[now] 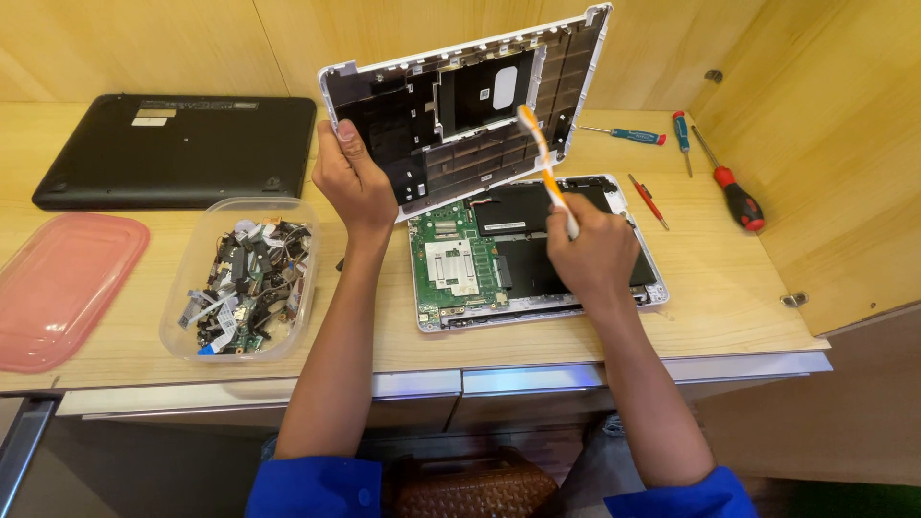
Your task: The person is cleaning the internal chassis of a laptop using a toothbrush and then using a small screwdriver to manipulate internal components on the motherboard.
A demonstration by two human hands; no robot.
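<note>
My left hand (352, 177) grips the lower left corner of a white laptop bottom cover (470, 96), held up and tilted with its dark inner side facing me. My right hand (593, 254) holds an orange and white toothbrush (543, 163), its bristle end resting against the cover's inner face. Under both hands lies the opened laptop base (532, 249) on the wooden table (729, 278), showing a green circuit board on the left and a black battery on the right.
A clear plastic tub (240, 278) of small electronic parts stands left of the base, with its pink lid (62, 288) further left. A closed black laptop (177, 149) lies at the back left. Several screwdrivers (734, 197) lie at the right, near the wooden side wall.
</note>
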